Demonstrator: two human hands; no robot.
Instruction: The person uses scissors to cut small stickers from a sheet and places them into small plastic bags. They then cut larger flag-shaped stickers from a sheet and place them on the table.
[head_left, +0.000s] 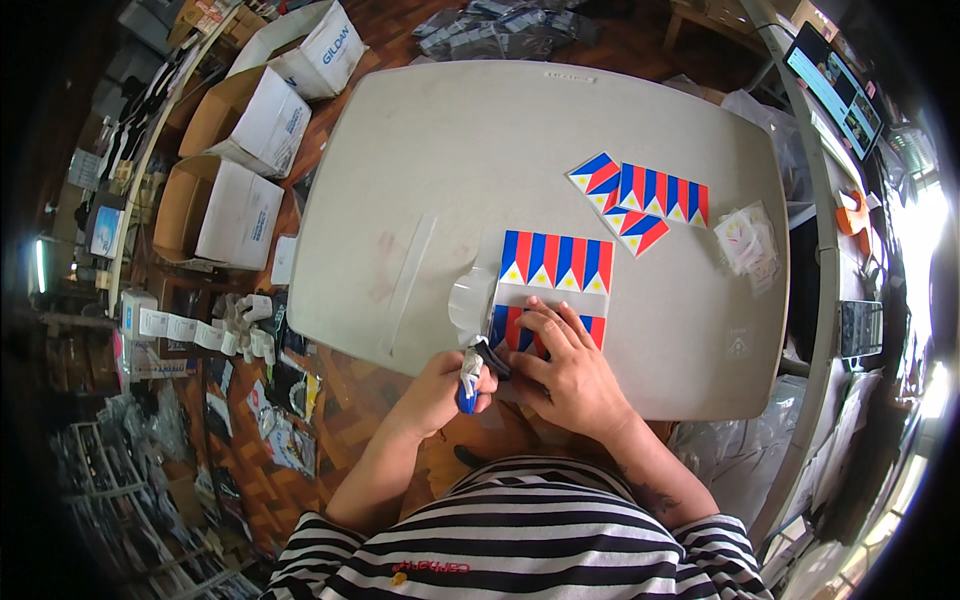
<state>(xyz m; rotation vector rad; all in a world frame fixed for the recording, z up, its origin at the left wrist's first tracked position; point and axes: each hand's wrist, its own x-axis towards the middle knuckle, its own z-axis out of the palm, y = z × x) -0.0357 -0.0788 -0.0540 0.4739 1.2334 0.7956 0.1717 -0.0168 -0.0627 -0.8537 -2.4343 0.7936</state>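
My left hand [447, 393] is closed around scissors [468, 390] with blue and black handles, partly wrapped in something whitish. The scissors lie along the left edge of a sheet of flag stickers [556, 262] printed in blue, red and white with yellow marks. A pale translucent strip [470, 303] curls away beside that edge. My right hand [573, 385] rests on the lower part of the sheet, fingers stretched out over it, covering some of the lower row. The scissors' blades are mostly hidden.
Cut flag strips [664, 195] lie overlapping farther right on the grey table [400, 150]. Beside them is a pile of pale pieces [748, 240]. A clear strip [412, 270] lies left. Open boxes [240, 215] stand left of the table; a laptop [835, 85] sits far right.
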